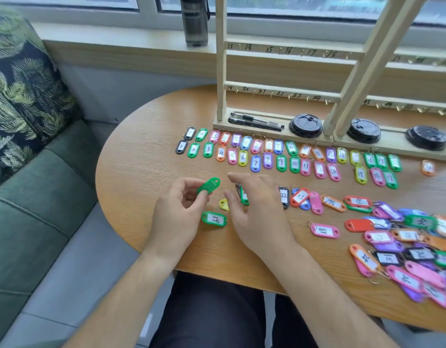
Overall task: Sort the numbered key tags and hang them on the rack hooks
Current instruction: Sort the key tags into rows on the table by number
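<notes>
The left hand [181, 209] pinches a green tag [208, 185] between thumb and fingertips, lifted just off the desk [141, 172], blank back up, so its number is hidden. The right hand [257, 209] is open, fingers spread and loosely bent above a dark tag [242, 197]; it seems to hover rather than touch, though the view does not settle that. Between the hands lie a yellow tag [224, 204] and a second green one [214, 219].

To the right, a loose pile [405, 247] of unsorted tags reaches toward the near desk edge. A sweep of the right forearm could push some off, and their rings look apt to snag one another when a tag is pulled free.

A pink tag [324, 230] lies turned round, and digits read upside down invite a misplacement: 18 for 81, 19 for 61.

Farther back, two rows [267, 156] run from 1 to about 17, the tags close together. A careless reach over them toward the rack [220, 71] could knock the order askew. All hooks in view [289, 96] are bare and look small, so a ring may miss and drop among the pens [254, 120] and lids [306, 125].
</notes>
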